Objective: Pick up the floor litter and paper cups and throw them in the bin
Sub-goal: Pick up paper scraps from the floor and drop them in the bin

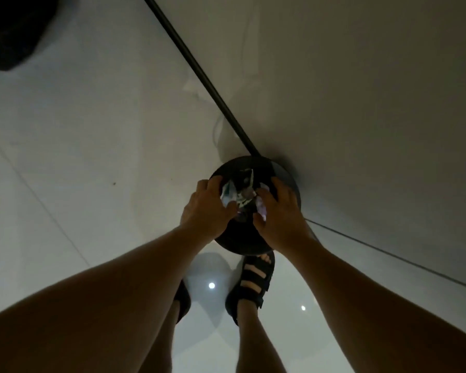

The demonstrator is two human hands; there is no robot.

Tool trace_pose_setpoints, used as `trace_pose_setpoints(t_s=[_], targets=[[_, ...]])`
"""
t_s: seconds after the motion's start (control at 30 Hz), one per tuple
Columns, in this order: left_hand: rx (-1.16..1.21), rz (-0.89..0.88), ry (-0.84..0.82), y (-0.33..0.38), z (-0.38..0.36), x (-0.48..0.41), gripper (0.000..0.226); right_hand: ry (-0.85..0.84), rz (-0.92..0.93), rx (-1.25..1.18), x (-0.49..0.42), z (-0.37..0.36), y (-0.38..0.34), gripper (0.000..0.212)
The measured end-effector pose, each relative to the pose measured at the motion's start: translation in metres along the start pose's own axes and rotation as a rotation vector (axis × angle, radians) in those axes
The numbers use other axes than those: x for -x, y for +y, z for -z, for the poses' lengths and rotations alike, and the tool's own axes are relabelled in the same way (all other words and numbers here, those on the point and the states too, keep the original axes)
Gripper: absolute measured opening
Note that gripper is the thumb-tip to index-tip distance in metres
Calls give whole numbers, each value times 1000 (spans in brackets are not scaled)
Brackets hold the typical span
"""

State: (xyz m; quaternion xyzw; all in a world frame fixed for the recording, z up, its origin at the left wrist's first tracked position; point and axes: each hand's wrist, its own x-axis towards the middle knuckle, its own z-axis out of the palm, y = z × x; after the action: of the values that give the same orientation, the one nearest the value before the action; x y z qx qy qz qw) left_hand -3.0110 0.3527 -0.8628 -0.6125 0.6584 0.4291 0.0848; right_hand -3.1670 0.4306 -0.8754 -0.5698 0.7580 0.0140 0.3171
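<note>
Crumpled white and green-printed paper litter (240, 195) sits right over the mouth of the round black plastic bin (293, 184), bunched between both hands. Can't tell if any paper cups are in the wad, too dark and scrunched.

Left hand (207, 208): fingers curled round the left side of the litter, grasping it. Right hand (277, 214): fingers curled too, w/ a pale scrap pinched near the thumb. Both hands are over the rim, thumbs toward the person.

Step in hand, as I read it: the drop.

- Wad is already above the opening, so just spread the fingers and let it fall straight, no toss.
- Let go w/ both hands together, else loose bits may slide out one side and land on the floor.
- Keep hands low, inside the rim line. Light paper drifts.
- Check palms after for stuck scraps, esp. the right.

Bin stands on the glossy white tiled floor (92, 157), against the grey wall (361, 90) and its black skirting strip (199, 68). The person's right foot in a black strapped sandal (253, 281) is just beside the bin base, poss. touching.
</note>
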Motion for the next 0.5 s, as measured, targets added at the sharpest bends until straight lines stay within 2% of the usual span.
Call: trace_pose_setpoints(t_s=[0.1, 0.2, 0.37, 0.5], targets=[[-18, -12, 10, -5, 9, 13, 66, -61, -39, 88, 15, -1, -4, 62], [-35, 9, -41, 0, 32, 34, 67, -62, -123, 42, 44, 16, -17, 62], [-72, -29, -118, 29, 97, 81, 70, -69, -165, -21, 93, 84, -51, 64], [-133, -89, -175, 63, 157, 135, 73, -7, -203, -83, 143, 153, -89, 68]])
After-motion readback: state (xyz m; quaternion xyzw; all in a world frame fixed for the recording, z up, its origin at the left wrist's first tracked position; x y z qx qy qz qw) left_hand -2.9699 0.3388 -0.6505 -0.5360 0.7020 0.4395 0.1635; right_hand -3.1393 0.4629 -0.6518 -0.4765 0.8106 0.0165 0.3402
